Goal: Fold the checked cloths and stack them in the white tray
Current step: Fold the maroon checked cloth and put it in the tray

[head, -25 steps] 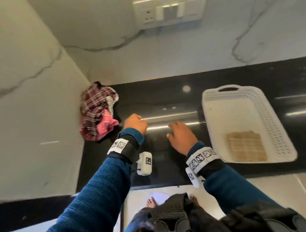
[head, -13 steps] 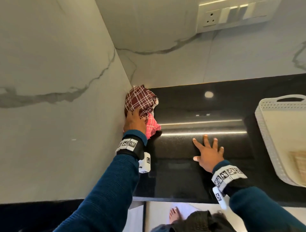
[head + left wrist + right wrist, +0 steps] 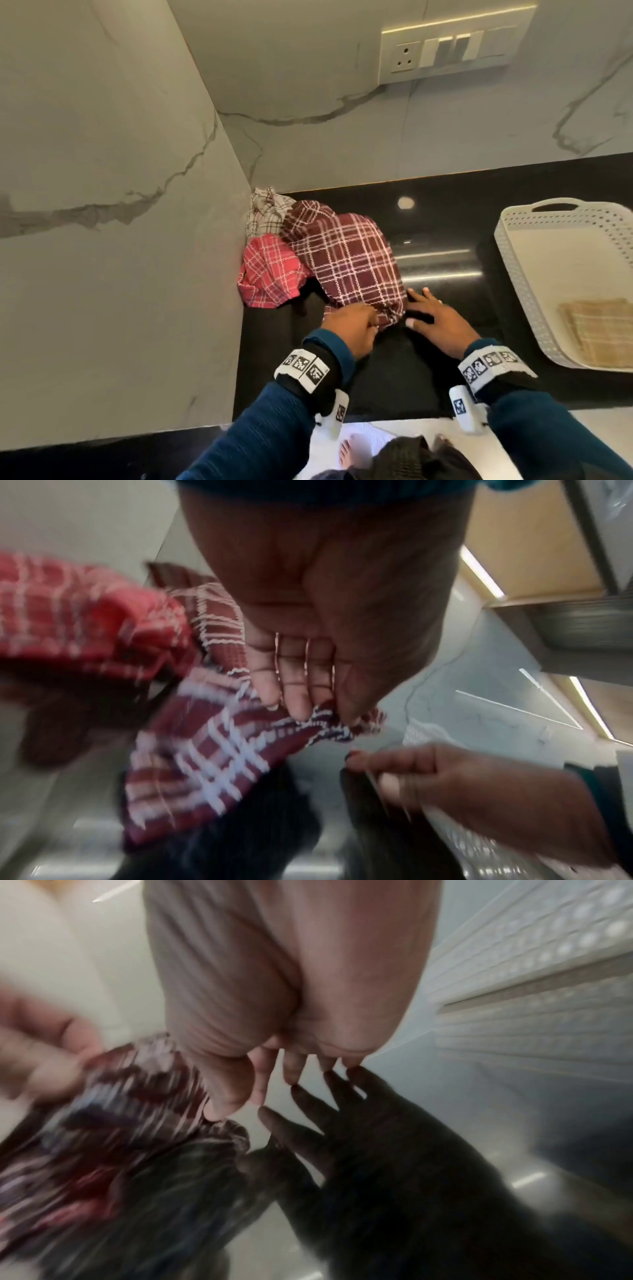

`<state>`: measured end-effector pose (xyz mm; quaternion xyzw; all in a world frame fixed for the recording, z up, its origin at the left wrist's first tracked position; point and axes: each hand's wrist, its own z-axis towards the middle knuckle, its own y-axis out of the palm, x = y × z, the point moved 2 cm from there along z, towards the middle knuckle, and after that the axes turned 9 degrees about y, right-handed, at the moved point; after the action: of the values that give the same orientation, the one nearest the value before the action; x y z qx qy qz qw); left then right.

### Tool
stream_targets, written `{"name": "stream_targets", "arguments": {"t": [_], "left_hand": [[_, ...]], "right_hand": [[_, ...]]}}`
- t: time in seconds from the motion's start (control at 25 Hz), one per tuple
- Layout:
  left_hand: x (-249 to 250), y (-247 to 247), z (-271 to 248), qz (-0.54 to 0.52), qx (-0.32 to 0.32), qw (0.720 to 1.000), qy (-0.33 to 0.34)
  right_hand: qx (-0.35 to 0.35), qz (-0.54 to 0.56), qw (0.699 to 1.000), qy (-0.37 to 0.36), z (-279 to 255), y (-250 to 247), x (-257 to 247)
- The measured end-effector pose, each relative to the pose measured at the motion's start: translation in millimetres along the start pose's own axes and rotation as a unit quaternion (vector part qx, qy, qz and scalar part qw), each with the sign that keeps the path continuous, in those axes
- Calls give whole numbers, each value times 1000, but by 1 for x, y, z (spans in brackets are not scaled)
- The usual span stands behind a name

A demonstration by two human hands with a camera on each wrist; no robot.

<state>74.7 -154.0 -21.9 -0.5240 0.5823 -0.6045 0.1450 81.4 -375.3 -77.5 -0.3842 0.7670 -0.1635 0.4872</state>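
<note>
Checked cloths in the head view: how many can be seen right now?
4. Maroon cloth pinched by the left hand; pink-red cloth and white cloth in the corner; tan cloth folded in the white tray. More may be hidden underneath.

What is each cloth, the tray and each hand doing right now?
Maroon checked cloth: unfolded, its edge pinched.
Pink checked cloth: crumpled by the wall.
White checked cloth: crumpled in the corner.
Tan cloth: folded in the tray.
White tray: upright.
Left hand: pinching.
Right hand: flat on the counter.

We see a woven maroon checked cloth [image 3: 346,260] on a glossy black stone counter [image 3: 445,212], a perforated white plastic tray [image 3: 513,253] at 3 o'clock, and smooth veined marble walls [image 3: 102,171].
</note>
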Motion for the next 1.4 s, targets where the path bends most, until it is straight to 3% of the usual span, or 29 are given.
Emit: {"name": "stream_targets", "arguments": {"t": [0.08,0.16,0.28,0.4,0.52,0.6,0.64,0.72,0.8,0.88,0.96,1.08,1.12,1.2,1.28,1.4], "left_hand": [[2,24,-3,-44,-38,998,10],[1,31,-10,-55,6,998,21],[-22,25,-14,-9,144,987,-74],[-44,26,-13,-30,140,972,-189],[-42,38,-9,-125,135,959,-216],[-40,43,-10,-209,169,931,-246],[-40,44,-13,-235,178,922,-251],[-42,43,-20,-224,187,929,-228],[-50,35,-27,-173,214,940,-203],[-57,27,-30,-159,226,943,-184],[-58,20,-33,-142,220,948,-180],[-48,16,-35,29,234,967,-98],[-41,18,-35,64,214,974,-46],[-26,31,-33,103,114,988,27],[-15,44,-27,145,37,988,24],[-11,46,-14,163,23,986,17]], "right_hand": [[22,120,993,3,-7,-16,7],[39,151,988,18,-9,-18,5],[54,144,987,48,-10,-2,-5],[124,165,974,88,-8,2,-20],[134,122,968,171,2,4,-41],[123,85,963,224,5,11,-54],[127,88,958,240,6,14,-57],[131,176,941,258,9,20,-52],[95,312,905,273,6,19,-44],[61,341,894,284,0,15,-38],[75,209,944,243,-5,11,-38],[94,12,991,95,-11,18,-45],[84,-16,994,63,-12,23,-43],[69,-46,995,56,-13,31,-36],[57,-69,995,47,-14,36,-31],[55,-129,990,-2,-15,43,-38]]}}
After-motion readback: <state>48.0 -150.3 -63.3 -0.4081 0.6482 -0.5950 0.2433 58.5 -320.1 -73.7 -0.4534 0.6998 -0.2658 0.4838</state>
